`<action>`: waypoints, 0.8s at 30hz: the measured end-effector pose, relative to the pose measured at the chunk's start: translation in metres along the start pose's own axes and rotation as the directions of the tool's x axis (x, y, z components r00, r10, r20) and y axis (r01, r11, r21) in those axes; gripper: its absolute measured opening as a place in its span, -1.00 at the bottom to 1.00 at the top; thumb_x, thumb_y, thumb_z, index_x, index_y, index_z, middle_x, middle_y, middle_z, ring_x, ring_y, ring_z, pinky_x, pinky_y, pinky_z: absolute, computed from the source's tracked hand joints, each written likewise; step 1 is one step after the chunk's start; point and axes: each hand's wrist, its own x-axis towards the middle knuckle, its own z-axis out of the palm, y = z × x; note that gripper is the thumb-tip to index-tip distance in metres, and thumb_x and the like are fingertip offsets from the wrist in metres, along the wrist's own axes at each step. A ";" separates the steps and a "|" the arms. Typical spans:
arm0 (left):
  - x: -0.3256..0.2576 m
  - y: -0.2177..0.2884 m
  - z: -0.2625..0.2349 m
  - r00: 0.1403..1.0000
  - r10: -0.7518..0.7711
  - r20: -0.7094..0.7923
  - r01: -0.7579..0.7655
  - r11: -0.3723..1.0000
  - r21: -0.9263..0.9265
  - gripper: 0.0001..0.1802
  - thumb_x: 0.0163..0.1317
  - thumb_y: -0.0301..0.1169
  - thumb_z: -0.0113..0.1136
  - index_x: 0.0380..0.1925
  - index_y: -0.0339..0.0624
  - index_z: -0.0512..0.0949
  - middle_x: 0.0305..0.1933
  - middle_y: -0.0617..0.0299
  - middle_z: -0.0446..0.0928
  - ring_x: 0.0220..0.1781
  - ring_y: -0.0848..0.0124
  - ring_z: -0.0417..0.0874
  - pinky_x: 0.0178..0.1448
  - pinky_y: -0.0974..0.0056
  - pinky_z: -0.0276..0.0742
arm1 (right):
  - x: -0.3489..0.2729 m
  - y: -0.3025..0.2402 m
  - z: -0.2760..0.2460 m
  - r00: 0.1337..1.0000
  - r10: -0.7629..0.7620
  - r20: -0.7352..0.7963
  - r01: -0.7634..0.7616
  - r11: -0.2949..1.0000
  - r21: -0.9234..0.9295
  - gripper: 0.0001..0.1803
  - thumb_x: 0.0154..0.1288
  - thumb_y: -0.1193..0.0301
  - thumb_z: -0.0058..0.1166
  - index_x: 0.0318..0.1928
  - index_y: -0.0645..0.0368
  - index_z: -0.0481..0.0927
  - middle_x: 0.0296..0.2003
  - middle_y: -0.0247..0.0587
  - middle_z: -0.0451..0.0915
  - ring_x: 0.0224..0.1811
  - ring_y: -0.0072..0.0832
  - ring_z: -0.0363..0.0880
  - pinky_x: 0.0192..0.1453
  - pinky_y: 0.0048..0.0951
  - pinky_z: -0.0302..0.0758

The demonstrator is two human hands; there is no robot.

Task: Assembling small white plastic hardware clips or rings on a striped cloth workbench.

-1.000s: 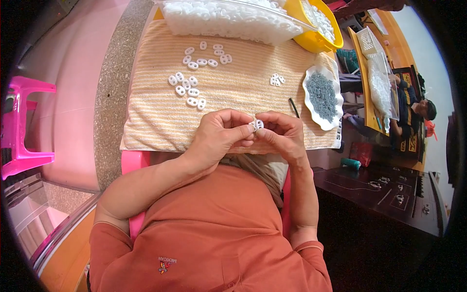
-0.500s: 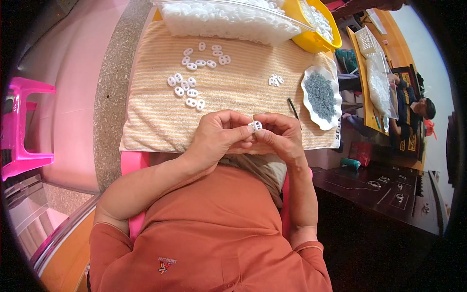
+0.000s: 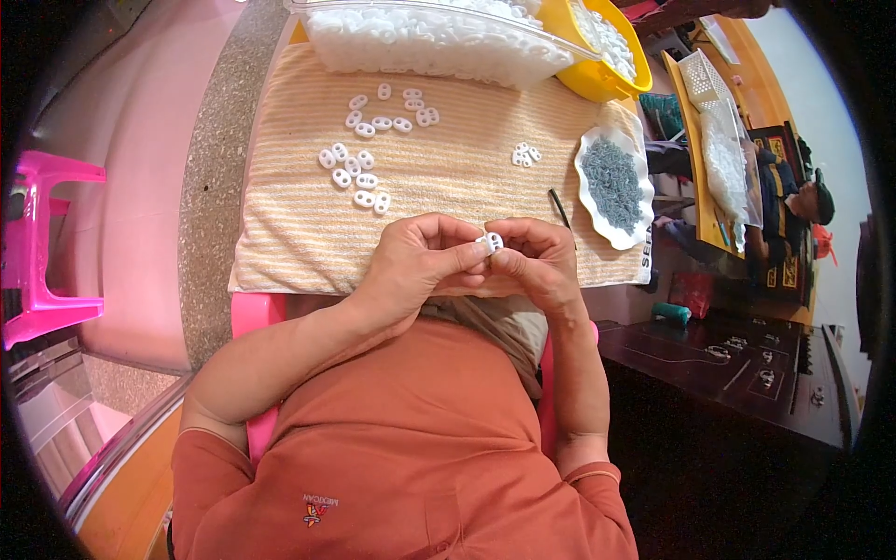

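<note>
Over a striped towel [image 3: 448, 177], I see the left hand [image 3: 411, 261] and right hand [image 3: 544, 261] pinch a white two-holed piece [image 3: 495, 242] together.

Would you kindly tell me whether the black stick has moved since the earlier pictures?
No; the black stick keeps its place left of the white plate.

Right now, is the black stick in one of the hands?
No, the black stick lies on the striped towel, while the left hand and right hand pinch a white piece.

Small white two-holed piece [image 3: 495, 243], pinched, partly covered
</note>
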 end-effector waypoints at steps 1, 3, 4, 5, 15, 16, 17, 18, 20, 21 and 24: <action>0.000 0.000 0.000 1.000 0.000 0.001 0.000 1.000 0.000 -0.83 0.22 -0.51 0.25 -0.20 -0.30 0.54 -0.30 0.19 0.61 -0.32 0.51 0.63 -0.19 0.43 0.64 | 0.000 0.000 0.000 1.000 -0.001 -0.001 0.001 1.000 0.000 -0.69 0.20 0.61 0.20 -0.02 0.38 0.56 -0.21 -0.14 0.66 -0.20 -0.52 0.64 -0.10 -0.54 0.61; 0.000 0.000 0.001 1.000 -0.001 0.000 0.001 1.000 -0.007 -0.83 0.21 -0.51 0.26 -0.21 -0.30 0.54 -0.29 0.19 0.62 -0.31 0.51 0.63 -0.19 0.43 0.64 | -0.001 -0.001 0.001 1.000 0.011 -0.005 -0.011 0.999 0.030 -0.68 0.20 0.60 0.20 -0.02 0.38 0.56 -0.21 -0.14 0.66 -0.21 -0.52 0.64 -0.10 -0.53 0.61; 0.000 -0.001 0.000 1.000 -0.001 0.000 0.001 1.000 -0.007 -0.83 0.21 -0.51 0.26 -0.21 -0.30 0.54 -0.29 0.19 0.62 -0.31 0.51 0.63 -0.19 0.43 0.64 | -0.002 -0.002 0.001 1.000 0.024 -0.007 -0.024 0.998 0.060 -0.68 0.20 0.59 0.21 -0.02 0.38 0.56 -0.21 -0.14 0.66 -0.21 -0.52 0.64 -0.11 -0.53 0.61; 0.001 -0.002 -0.001 1.000 -0.009 0.006 0.009 1.000 -0.010 -0.81 0.22 -0.48 0.27 -0.20 -0.29 0.54 -0.29 0.20 0.61 -0.33 0.52 0.64 -0.20 0.44 0.65 | -0.002 -0.001 0.002 1.000 0.023 -0.007 -0.023 0.998 0.059 -0.68 0.20 0.59 0.21 -0.02 0.38 0.56 -0.21 -0.14 0.66 -0.21 -0.52 0.64 -0.11 -0.53 0.61; 0.001 0.001 0.000 0.997 -0.036 0.064 0.040 0.997 -0.071 -0.81 0.23 -0.45 0.27 -0.19 -0.25 0.54 -0.24 0.24 0.59 -0.26 0.54 0.63 -0.17 0.46 0.65 | -0.001 -0.003 0.008 1.000 -0.011 0.013 0.009 0.992 0.126 -0.71 0.24 0.52 0.21 -0.04 0.34 0.57 -0.20 -0.21 0.63 -0.21 -0.56 0.62 -0.10 -0.56 0.56; 0.001 0.001 0.000 0.997 -0.036 0.064 0.040 0.997 -0.071 -0.81 0.23 -0.45 0.27 -0.19 -0.25 0.54 -0.24 0.24 0.59 -0.26 0.54 0.63 -0.17 0.46 0.65 | -0.001 -0.004 0.009 0.999 -0.047 0.028 0.043 0.992 0.120 -0.75 0.27 0.52 0.17 -0.04 0.33 0.57 -0.17 -0.21 0.61 -0.20 -0.57 0.60 -0.08 -0.54 0.55; 0.001 0.001 0.000 0.997 -0.036 0.075 0.041 0.996 -0.078 -0.81 0.23 -0.45 0.27 -0.19 -0.24 0.54 -0.23 0.25 0.59 -0.25 0.54 0.63 -0.17 0.46 0.65 | 0.001 -0.002 0.009 0.999 -0.047 0.028 0.043 0.992 0.120 -0.75 0.27 0.52 0.17 -0.04 0.33 0.57 -0.17 -0.21 0.61 -0.20 -0.57 0.60 -0.08 -0.54 0.55; 0.002 0.002 0.000 0.996 -0.035 0.087 0.042 0.996 -0.085 -0.82 0.23 -0.45 0.27 -0.19 -0.23 0.53 -0.23 0.26 0.58 -0.25 0.54 0.62 -0.17 0.46 0.65 | 0.004 0.001 0.008 0.989 -0.139 0.047 0.133 0.985 0.114 -0.75 0.27 0.53 0.17 -0.05 0.33 0.57 -0.12 -0.18 0.57 -0.16 -0.56 0.58 -0.05 -0.53 0.53; 0.002 0.002 0.000 0.994 -0.032 0.102 0.042 0.994 -0.098 -0.83 0.23 -0.45 0.26 -0.21 -0.23 0.52 -0.24 0.25 0.58 -0.24 0.53 0.63 -0.15 0.43 0.66 | 0.006 0.003 0.008 0.971 -0.229 0.069 0.221 0.969 0.110 -0.76 0.27 0.53 0.17 -0.06 0.34 0.57 -0.07 -0.16 0.52 -0.12 -0.55 0.56 -0.01 -0.52 0.50; 0.002 0.002 -0.001 0.993 -0.029 0.118 0.042 0.993 -0.111 -0.85 0.24 -0.46 0.25 -0.23 -0.23 0.52 -0.24 0.25 0.57 -0.23 0.51 0.63 -0.14 0.40 0.67 | 0.006 0.002 0.009 0.972 -0.219 0.085 0.207 0.969 0.133 -0.75 0.26 0.53 0.17 -0.06 0.35 0.57 -0.04 -0.14 0.48 -0.08 -0.52 0.53 0.03 -0.50 0.47; 0.000 0.005 0.003 0.987 -0.002 0.161 0.026 0.989 -0.148 -0.88 0.25 -0.47 0.24 -0.28 -0.24 0.50 -0.26 0.23 0.56 -0.22 0.46 0.64 -0.10 0.32 0.70 | 0.006 0.004 0.008 0.970 -0.218 0.104 0.202 0.969 0.144 -0.74 0.26 0.52 0.18 -0.06 0.35 0.57 -0.01 -0.13 0.46 -0.02 -0.49 0.49 0.08 -0.47 0.44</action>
